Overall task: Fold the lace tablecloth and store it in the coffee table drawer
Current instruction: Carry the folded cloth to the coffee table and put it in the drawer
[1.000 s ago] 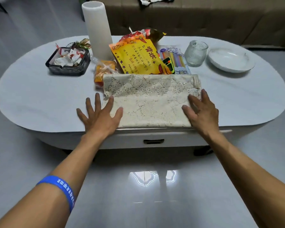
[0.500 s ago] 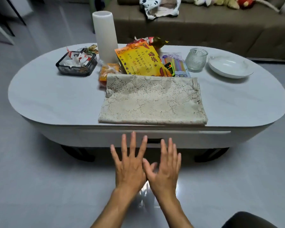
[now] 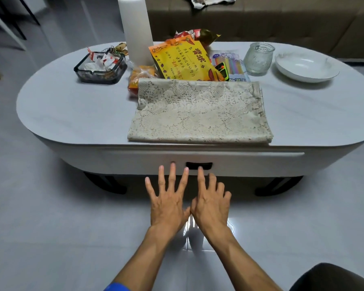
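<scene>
The cream lace tablecloth lies folded into a flat rectangle at the front edge of the oval white coffee table. Below it the drawer front is closed, with a dark slot handle in its middle. My left hand and my right hand hover side by side in front of the drawer, palms down, fingers spread and holding nothing. The right index fingertip reaches just under the handle slot; whether it touches is unclear.
Behind the cloth stand a yellow snack bag, an orange packet, a pack of coloured straws, a white roll, a black tray of wrappers, a glass jar and a white bowl. A brown sofa runs behind the table.
Both hands left the cloth's sides, dropped below the table edge and came together. Since half a second ago they have moved closer to the drawer handle.
</scene>
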`<state>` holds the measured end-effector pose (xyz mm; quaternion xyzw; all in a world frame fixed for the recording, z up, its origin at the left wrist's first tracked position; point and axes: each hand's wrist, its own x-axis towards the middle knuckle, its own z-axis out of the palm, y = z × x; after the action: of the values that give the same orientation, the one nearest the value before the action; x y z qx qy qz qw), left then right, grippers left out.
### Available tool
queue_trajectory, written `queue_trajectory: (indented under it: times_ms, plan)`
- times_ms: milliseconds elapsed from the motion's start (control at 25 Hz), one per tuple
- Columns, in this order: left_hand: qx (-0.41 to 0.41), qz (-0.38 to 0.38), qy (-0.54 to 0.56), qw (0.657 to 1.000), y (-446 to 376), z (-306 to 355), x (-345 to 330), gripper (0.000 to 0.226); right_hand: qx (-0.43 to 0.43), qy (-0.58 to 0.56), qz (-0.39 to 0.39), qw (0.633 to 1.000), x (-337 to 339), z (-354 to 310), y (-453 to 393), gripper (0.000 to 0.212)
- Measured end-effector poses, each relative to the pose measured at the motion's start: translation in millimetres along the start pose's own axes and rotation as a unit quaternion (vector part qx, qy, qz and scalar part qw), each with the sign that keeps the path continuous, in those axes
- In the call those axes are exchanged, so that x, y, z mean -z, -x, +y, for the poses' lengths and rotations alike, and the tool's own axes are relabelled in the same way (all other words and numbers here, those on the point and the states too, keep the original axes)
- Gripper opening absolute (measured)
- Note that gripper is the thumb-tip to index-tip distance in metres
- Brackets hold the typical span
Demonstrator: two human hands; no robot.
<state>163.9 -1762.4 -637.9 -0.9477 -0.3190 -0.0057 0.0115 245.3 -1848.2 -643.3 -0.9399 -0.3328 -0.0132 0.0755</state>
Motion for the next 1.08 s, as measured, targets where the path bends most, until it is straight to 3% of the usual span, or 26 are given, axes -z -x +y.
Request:
queue_trajectory:
  times_ms: [160,320,400,520,560,600,680,720,800,880,960,1080]
  plan:
    - [-0.011,-0.026,0.012,1.0,-1,0,4,0.109,0.0,0.038,-0.033,0.999,-4,0,-3,0.104]
    - [-0.011,-0.02,0.016,1.0,2,-3,5,0.114,-0.029,0.021,-0.089,0.995,-7,3,-1,0.075]
    - [0.001,-0.014,0.018,1.0,2,-6,5,0.119,-0.082,-0.114,-0.119,0.983,-8,10,0,0.079]
    - [0.002,-0.014,0.024,1.0,2,-3,3,0.113,-0.059,-0.362,-0.052,0.929,-3,2,-1,0.08]
    - [0.0,-0.015,0.023,1.0,2,-1,2,0.113,-0.081,-0.453,-0.031,0.887,-1,-2,-3,0.078]
    - [0.0,-0.019,0.018,1.0,3,-1,1,0.116,-0.136,-0.561,-0.026,0.816,3,-7,-7,0.073]
    - [-0.003,-0.028,0.012,1.0,4,-4,2,0.12,-0.255,-0.749,-0.045,0.609,12,-13,-13,0.064]
    - [-0.004,-0.028,0.01,1.0,4,-6,2,0.121,-0.289,-0.799,-0.056,0.524,15,-13,-15,0.061]
    - [-0.003,-0.029,0.016,0.999,4,-6,3,0.12,-0.324,-0.848,-0.08,0.412,21,-10,-21,0.053]
    - [-0.004,-0.032,0.021,0.999,4,-6,4,0.12,-0.336,-0.868,-0.094,0.352,27,-9,-25,0.036]
    - [-0.005,-0.034,0.019,0.999,4,-6,5,0.121,-0.339,-0.871,-0.109,0.339,29,-11,-22,0.017]
    - [-0.006,-0.034,0.015,0.999,3,-6,5,0.12,-0.333,-0.878,-0.12,0.322,32,-9,-21,0.039]
